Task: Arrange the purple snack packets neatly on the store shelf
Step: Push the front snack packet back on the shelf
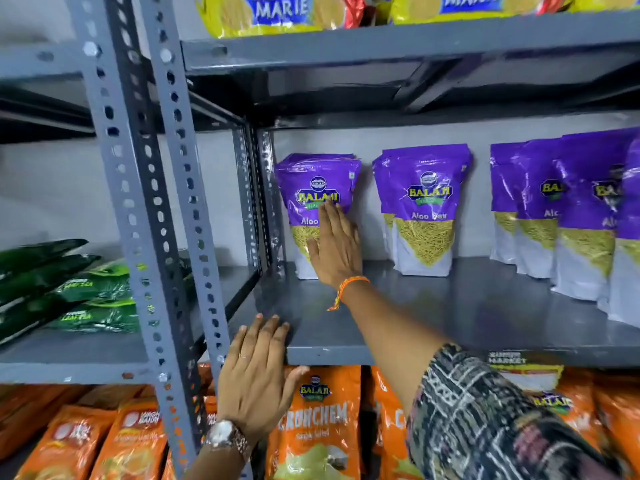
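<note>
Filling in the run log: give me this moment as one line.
right hand: flat against leftmost purple packet | left hand: resting on shelf edge | other purple packets: upright

Open shelf floor ahead of the purple packets

The grey shelf (450, 306) lies bare in front of the upright purple packets (424, 206), with gaps between their stacks; the perforated post (166, 216) blocks the shelf's left side, and the upper shelf (381, 46) caps it overhead.
</note>
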